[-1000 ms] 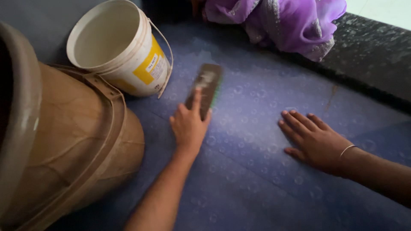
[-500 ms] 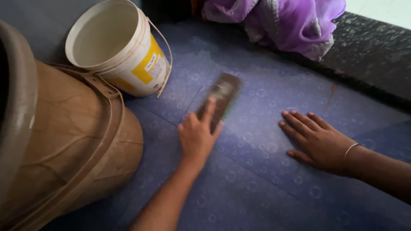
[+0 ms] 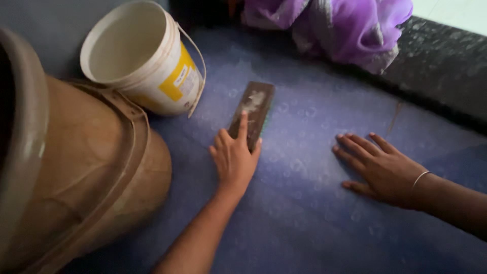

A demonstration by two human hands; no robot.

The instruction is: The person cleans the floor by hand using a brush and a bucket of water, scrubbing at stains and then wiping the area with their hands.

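Scrubbing brush (image 3: 252,112), dark-backed with a pale smear on top and green bristles showing along its right edge, lying flat on the blue patterned floor (image 3: 304,218) with its long axis pointing away from the person. Left hand (image 3: 235,158) grips the near end of the brush, index finger stretched along its back and the other fingers wrapped at its sides. Right hand (image 3: 381,167) lies open, palm down, fingers spread on the floor, well apart from the brush; a thin bangle (image 3: 421,178) circles its wrist. White-and-yellow bucket (image 3: 144,58) stands tilted just beyond the brush, beside a large brown container (image 3: 86,167). Purple cloth (image 3: 335,28) lies at the far edge against a dark speckled ledge (image 3: 441,61).
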